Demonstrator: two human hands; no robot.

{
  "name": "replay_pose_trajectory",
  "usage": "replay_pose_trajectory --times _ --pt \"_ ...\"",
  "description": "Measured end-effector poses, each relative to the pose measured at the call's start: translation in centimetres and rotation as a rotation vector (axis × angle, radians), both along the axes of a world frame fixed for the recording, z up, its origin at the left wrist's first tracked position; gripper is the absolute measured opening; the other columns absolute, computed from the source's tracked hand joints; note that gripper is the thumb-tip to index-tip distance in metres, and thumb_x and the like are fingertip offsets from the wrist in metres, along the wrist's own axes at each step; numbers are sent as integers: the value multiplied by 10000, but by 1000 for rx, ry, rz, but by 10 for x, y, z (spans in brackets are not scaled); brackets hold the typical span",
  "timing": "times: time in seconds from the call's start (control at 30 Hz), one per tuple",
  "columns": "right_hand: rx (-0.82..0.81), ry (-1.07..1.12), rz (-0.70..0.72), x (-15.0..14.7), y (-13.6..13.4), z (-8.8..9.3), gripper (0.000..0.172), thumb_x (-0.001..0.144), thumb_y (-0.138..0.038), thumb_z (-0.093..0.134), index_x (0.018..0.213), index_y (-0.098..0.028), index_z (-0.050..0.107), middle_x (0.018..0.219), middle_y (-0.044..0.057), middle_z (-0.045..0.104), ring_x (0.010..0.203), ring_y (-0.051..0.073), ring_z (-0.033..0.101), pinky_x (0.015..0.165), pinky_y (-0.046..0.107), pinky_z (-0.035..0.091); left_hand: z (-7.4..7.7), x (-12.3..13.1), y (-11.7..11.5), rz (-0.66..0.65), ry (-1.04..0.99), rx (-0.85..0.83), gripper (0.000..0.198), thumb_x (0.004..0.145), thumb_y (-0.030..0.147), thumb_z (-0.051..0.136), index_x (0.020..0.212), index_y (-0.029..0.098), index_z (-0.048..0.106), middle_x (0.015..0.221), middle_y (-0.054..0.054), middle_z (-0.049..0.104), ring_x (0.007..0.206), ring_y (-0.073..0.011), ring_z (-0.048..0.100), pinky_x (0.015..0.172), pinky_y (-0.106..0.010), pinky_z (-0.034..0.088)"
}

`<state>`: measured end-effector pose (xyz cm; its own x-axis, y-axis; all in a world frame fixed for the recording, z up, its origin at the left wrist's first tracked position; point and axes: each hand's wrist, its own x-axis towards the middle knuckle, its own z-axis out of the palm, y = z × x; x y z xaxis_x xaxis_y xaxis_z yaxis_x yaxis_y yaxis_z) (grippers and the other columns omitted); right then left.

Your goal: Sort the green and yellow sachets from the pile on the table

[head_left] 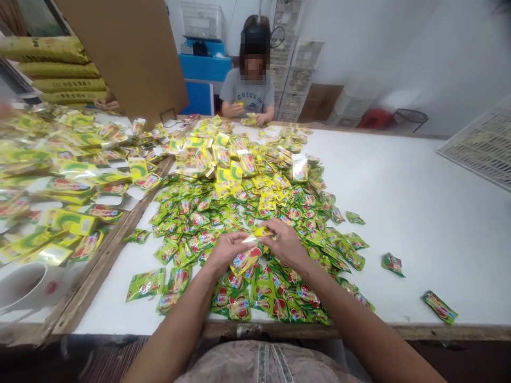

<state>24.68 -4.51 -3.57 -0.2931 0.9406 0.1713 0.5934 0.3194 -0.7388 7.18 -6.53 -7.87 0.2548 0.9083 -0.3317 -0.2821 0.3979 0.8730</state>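
My left hand (229, 251) is closed on a small printed cardboard box (244, 259), yellow-green with a red picture, its white flap standing up at the top end. My right hand (284, 240) pinches a small yellow piece (263, 232) right at that end of the box; whether it is a packet or part of the box, I cannot tell. Both hands are above a big heap of shiny green packets (239, 306) with red fruit pictures. Beyond them, several yellow boxes (229, 178) lie on the heap, one showing a white flap (300, 167).
Left of a wooden strip (115, 247) lie many more yellow boxes (74, 221) and a white mug (30, 284). Loose packets (439, 307) lie at the right. Across the table a co-worker (247, 96) handles yellow boxes. A white plastic crate (483, 141) stands at the right edge.
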Motion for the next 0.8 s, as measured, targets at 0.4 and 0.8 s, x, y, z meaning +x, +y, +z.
replay_pose_trajectory --times 0.4,0.8 --pt "-159 281 -99 -6 -13 0 124 740 -317 563 798 -208 560 676 -6 590 646 153 562 619 275 451 4 3 2 98 -33 -3 397 534 326 807 864 142 686 719 -35 719 609 -166 644 580 -264 489" --pt "-163 293 -77 -26 -24 -14 299 772 -398 588 1007 -216 560 987 56 630 877 197 611 754 313 464 8 2 2 117 -131 -23 365 533 299 804 829 126 681 663 -32 695 526 -131 603 535 -232 455"
